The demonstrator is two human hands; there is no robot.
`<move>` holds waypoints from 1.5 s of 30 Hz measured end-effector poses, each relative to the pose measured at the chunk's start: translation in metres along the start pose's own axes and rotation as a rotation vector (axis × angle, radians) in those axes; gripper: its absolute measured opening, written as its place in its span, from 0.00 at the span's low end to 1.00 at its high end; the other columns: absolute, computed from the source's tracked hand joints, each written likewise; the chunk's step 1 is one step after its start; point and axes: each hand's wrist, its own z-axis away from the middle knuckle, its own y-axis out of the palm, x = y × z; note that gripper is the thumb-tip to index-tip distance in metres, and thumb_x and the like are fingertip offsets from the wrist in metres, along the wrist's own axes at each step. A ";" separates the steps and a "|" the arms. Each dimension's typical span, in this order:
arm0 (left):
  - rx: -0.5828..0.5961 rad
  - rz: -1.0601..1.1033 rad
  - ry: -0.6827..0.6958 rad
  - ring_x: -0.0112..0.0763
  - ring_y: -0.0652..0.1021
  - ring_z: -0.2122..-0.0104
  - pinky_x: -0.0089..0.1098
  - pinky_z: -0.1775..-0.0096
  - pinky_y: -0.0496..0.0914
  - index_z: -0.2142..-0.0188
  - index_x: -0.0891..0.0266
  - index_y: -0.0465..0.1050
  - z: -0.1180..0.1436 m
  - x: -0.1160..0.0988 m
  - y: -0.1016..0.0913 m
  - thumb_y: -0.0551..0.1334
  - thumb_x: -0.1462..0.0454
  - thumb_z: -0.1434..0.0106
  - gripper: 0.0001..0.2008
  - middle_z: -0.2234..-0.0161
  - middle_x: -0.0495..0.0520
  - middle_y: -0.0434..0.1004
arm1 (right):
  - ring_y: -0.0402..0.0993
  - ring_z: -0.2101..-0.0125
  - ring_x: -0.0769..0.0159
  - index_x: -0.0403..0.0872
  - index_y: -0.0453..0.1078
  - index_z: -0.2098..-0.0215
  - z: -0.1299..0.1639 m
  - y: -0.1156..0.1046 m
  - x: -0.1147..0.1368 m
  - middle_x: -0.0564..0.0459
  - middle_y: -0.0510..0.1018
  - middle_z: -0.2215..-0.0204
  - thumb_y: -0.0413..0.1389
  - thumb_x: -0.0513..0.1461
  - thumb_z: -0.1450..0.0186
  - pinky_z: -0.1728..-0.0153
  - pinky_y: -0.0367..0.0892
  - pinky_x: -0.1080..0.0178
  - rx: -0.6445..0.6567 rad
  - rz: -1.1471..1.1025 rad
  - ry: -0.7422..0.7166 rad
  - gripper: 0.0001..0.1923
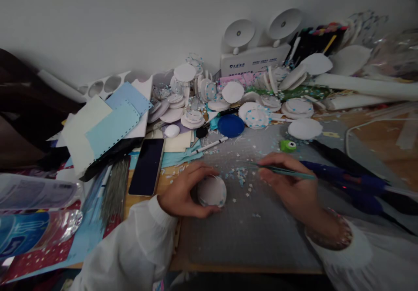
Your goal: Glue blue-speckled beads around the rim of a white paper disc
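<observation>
My left hand (192,191) curls around a round white disc (211,191) with a few pale blue bits along its rim, held low over the grey cutting mat (248,243). In my right hand (290,184), a pair of teal tweezers (287,171) is pinched, its tips pointing left above the mat. Whether the tips hold anything is too small to tell. Small white and blue paper flowers (241,175) lie scattered between my two hands. A green paper punch (288,145) sits on the mat beyond my right hand.
Many white discs (232,92) with blue bits are piled at the back. A blue lid (231,126) lies before them. To the right is a dark blue glue gun (346,180). On the left are a phone (146,167), wire stems (114,191) and a plastic bottle (39,230).
</observation>
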 end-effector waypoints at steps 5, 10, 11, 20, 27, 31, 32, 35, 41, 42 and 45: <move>-0.065 0.073 0.047 0.43 0.76 0.58 0.40 0.57 0.71 0.50 0.61 0.68 0.001 -0.001 0.004 0.70 0.56 0.52 0.29 0.58 0.59 0.74 | 0.74 0.64 0.59 0.55 0.75 0.66 -0.003 0.001 0.000 0.52 0.76 0.68 0.60 0.39 0.38 0.64 0.70 0.57 -0.001 0.073 -0.160 0.03; -0.045 0.094 0.070 0.44 0.76 0.57 0.41 0.55 0.70 0.48 0.60 0.67 0.001 -0.001 0.004 0.68 0.58 0.50 0.29 0.57 0.60 0.75 | 0.75 0.66 0.60 0.54 0.70 0.65 0.000 0.005 -0.006 0.50 0.76 0.68 0.58 0.39 0.36 0.69 0.72 0.58 -0.053 0.050 -0.093 0.02; -0.039 0.092 0.072 0.44 0.76 0.56 0.41 0.55 0.70 0.48 0.60 0.67 0.000 -0.002 0.004 0.68 0.58 0.50 0.30 0.56 0.60 0.75 | 0.75 0.67 0.60 0.54 0.68 0.65 0.001 0.006 -0.008 0.50 0.76 0.68 0.58 0.39 0.36 0.69 0.72 0.58 -0.068 0.046 -0.093 0.03; 0.085 0.040 0.092 0.46 0.74 0.51 0.43 0.49 0.67 0.40 0.60 0.60 0.002 0.006 0.007 0.70 0.52 0.49 0.40 0.51 0.63 0.73 | 0.77 0.67 0.59 0.54 0.65 0.66 0.000 0.000 -0.018 0.52 0.77 0.69 0.57 0.36 0.37 0.66 0.72 0.55 0.016 0.300 -0.156 0.06; 0.108 0.045 0.081 0.47 0.74 0.51 0.43 0.48 0.66 0.41 0.59 0.61 0.002 0.005 0.006 0.70 0.48 0.50 0.41 0.51 0.62 0.74 | 0.77 0.69 0.60 0.53 0.65 0.66 -0.002 0.002 -0.017 0.53 0.78 0.71 0.56 0.35 0.38 0.70 0.72 0.58 0.063 0.372 -0.233 0.06; 0.118 0.045 0.073 0.47 0.74 0.51 0.43 0.49 0.66 0.41 0.59 0.61 0.001 0.004 0.005 0.70 0.48 0.50 0.40 0.51 0.62 0.74 | 0.77 0.70 0.60 0.53 0.66 0.67 -0.001 0.003 -0.021 0.53 0.78 0.72 0.55 0.35 0.38 0.72 0.71 0.59 0.122 0.396 -0.216 0.05; 0.116 0.048 0.074 0.47 0.74 0.51 0.43 0.49 0.67 0.42 0.59 0.61 0.001 0.004 0.005 0.70 0.48 0.51 0.41 0.51 0.62 0.74 | 0.76 0.71 0.61 0.53 0.66 0.67 -0.001 0.003 -0.022 0.53 0.78 0.72 0.55 0.35 0.38 0.73 0.70 0.60 0.130 0.394 -0.215 0.05; 0.109 0.070 0.085 0.48 0.74 0.51 0.43 0.49 0.67 0.41 0.59 0.62 0.001 0.004 0.005 0.71 0.48 0.52 0.42 0.51 0.63 0.73 | 0.76 0.71 0.61 0.52 0.66 0.67 0.000 0.004 -0.025 0.53 0.78 0.72 0.56 0.35 0.38 0.73 0.70 0.60 0.124 0.384 -0.217 0.04; 0.119 0.197 0.125 0.50 0.73 0.51 0.45 0.49 0.67 0.40 0.60 0.61 0.003 0.004 0.002 0.69 0.44 0.51 0.44 0.49 0.64 0.72 | 0.76 0.71 0.62 0.52 0.66 0.67 -0.001 0.004 -0.025 0.53 0.78 0.72 0.56 0.35 0.37 0.73 0.70 0.60 0.133 0.395 -0.234 0.04; 0.117 0.221 0.112 0.50 0.72 0.49 0.45 0.48 0.66 0.40 0.61 0.61 0.003 0.003 0.002 0.66 0.44 0.47 0.41 0.48 0.65 0.72 | 0.76 0.71 0.62 0.52 0.66 0.67 -0.001 0.004 -0.024 0.53 0.78 0.72 0.56 0.35 0.37 0.73 0.70 0.60 0.131 0.386 -0.236 0.04; 0.053 0.314 0.008 0.46 0.71 0.48 0.44 0.47 0.65 0.43 0.61 0.64 0.003 -0.002 0.002 0.53 0.49 0.33 0.26 0.48 0.63 0.71 | 0.77 0.69 0.61 0.52 0.66 0.67 -0.001 0.005 -0.022 0.53 0.78 0.71 0.57 0.34 0.37 0.70 0.71 0.59 0.085 0.329 -0.225 0.05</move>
